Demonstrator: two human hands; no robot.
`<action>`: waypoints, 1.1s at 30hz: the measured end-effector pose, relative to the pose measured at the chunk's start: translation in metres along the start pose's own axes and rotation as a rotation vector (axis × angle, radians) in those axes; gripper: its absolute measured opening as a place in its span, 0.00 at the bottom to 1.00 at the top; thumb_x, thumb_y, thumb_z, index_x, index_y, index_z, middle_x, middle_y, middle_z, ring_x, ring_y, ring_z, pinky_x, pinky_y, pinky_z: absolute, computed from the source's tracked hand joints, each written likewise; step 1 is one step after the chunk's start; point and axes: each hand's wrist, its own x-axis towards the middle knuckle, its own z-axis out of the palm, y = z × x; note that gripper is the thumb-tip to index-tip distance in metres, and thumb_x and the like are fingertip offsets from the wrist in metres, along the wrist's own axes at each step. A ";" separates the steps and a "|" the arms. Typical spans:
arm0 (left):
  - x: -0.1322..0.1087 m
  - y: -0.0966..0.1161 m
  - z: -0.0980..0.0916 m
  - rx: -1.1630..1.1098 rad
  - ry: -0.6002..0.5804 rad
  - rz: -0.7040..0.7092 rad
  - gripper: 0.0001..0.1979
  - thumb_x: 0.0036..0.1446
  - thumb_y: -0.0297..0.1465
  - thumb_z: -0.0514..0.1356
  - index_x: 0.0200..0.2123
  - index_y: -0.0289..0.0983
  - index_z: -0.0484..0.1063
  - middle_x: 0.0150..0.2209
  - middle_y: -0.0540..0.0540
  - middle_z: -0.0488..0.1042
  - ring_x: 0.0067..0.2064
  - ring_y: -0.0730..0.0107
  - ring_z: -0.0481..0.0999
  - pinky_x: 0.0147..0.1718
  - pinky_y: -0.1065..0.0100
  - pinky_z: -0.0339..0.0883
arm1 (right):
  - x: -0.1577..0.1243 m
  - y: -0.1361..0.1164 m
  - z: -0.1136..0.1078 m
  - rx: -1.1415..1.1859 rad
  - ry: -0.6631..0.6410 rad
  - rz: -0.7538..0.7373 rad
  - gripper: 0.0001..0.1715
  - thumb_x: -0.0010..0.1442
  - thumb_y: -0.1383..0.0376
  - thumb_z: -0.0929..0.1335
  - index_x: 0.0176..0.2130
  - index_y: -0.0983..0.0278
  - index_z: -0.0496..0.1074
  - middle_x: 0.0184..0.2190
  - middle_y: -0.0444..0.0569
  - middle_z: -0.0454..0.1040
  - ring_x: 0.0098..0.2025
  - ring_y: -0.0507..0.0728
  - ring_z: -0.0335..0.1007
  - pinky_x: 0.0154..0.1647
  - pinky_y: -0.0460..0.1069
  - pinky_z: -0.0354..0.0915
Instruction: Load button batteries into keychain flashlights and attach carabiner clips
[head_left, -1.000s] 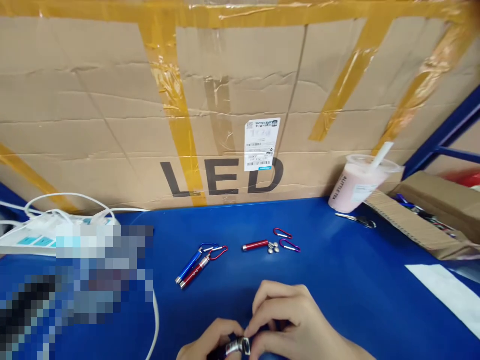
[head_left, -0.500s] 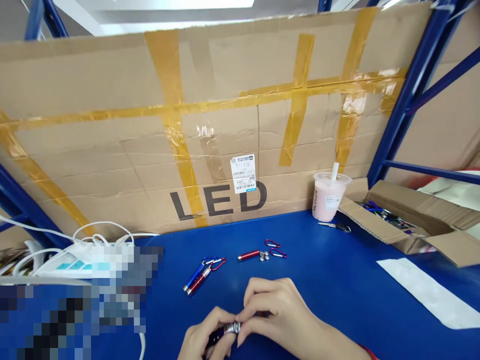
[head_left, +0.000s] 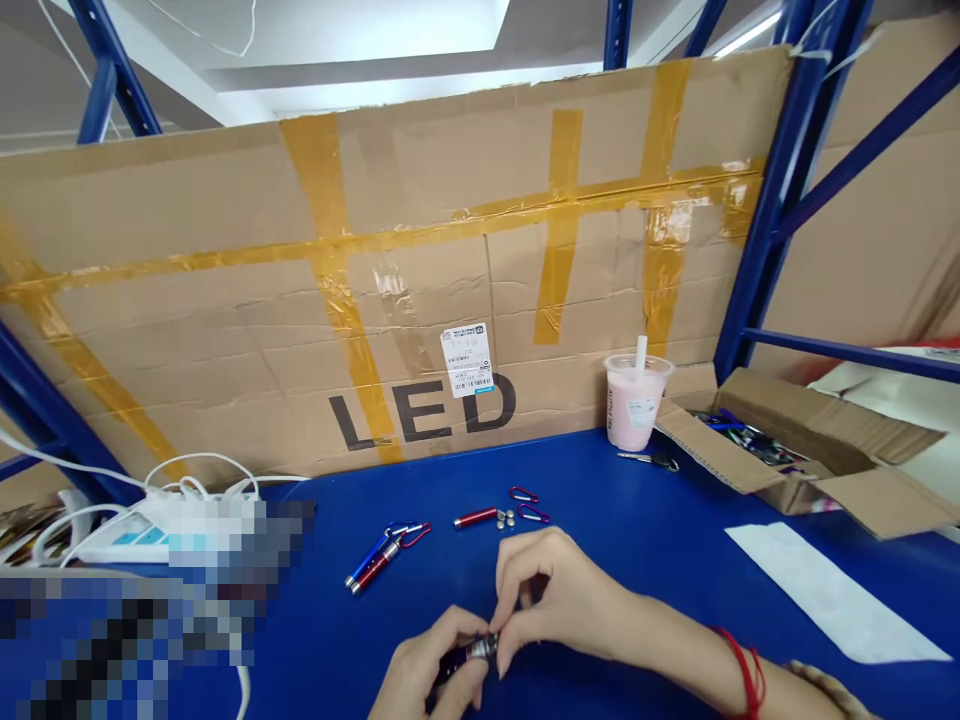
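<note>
Low in the view, my left hand (head_left: 426, 672) is closed round a small dark keychain flashlight (head_left: 471, 655). The fingers of my right hand (head_left: 551, 597) pinch its silver end. Farther back on the blue table (head_left: 660, 560) lie a blue and a red flashlight (head_left: 379, 556) with carabiner clips. Beside them is a red flashlight body (head_left: 474, 518), a few silver button cells (head_left: 506, 518) and two loose carabiners (head_left: 527, 505).
A taped cardboard sheet marked LED (head_left: 420, 330) stands across the back. A pink drink cup with a straw (head_left: 637, 400) and an open carton of parts (head_left: 780, 450) sit at the right. A white power strip with cables (head_left: 142, 525) is at the left, a white sheet (head_left: 832, 595) at the right.
The view has tilted upward, so the shelf posts and ceiling now show. My hands stay together on the small flashlight, now seen higher in the frame, with the right wrist in view.
</note>
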 end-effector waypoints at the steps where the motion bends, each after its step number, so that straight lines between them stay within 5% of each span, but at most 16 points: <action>1: 0.004 0.004 0.002 -0.006 0.000 0.006 0.22 0.63 0.49 0.48 0.34 0.37 0.68 0.22 0.51 0.66 0.25 0.74 0.63 0.24 0.76 0.55 | 0.001 0.000 -0.004 0.006 0.005 0.003 0.28 0.36 0.42 0.75 0.22 0.64 0.79 0.20 0.43 0.67 0.22 0.47 0.59 0.20 0.42 0.56; 10: 0.004 0.007 0.016 -0.002 0.040 -0.113 0.10 0.62 0.36 0.53 0.35 0.37 0.69 0.23 0.52 0.66 0.23 0.75 0.64 0.20 0.79 0.58 | -0.008 0.007 -0.010 -0.069 -0.019 0.075 0.26 0.40 0.44 0.74 0.22 0.65 0.77 0.22 0.43 0.68 0.21 0.47 0.58 0.19 0.43 0.56; 19: 0.005 0.016 -0.005 0.019 0.105 -0.084 0.08 0.58 0.28 0.56 0.37 0.36 0.76 0.26 0.50 0.75 0.24 0.75 0.70 0.22 0.79 0.65 | -0.016 0.015 0.006 -0.126 0.103 -0.105 0.13 0.56 0.59 0.72 0.27 0.66 0.77 0.25 0.46 0.72 0.24 0.47 0.65 0.21 0.42 0.59; 33: -0.002 -0.003 -0.001 -0.139 -0.025 -0.130 0.10 0.59 0.24 0.59 0.41 0.41 0.77 0.31 0.51 0.78 0.27 0.77 0.73 0.28 0.79 0.66 | -0.019 0.027 0.004 -0.096 -0.070 0.157 0.15 0.53 0.55 0.73 0.24 0.63 0.77 0.23 0.42 0.72 0.21 0.46 0.65 0.18 0.42 0.57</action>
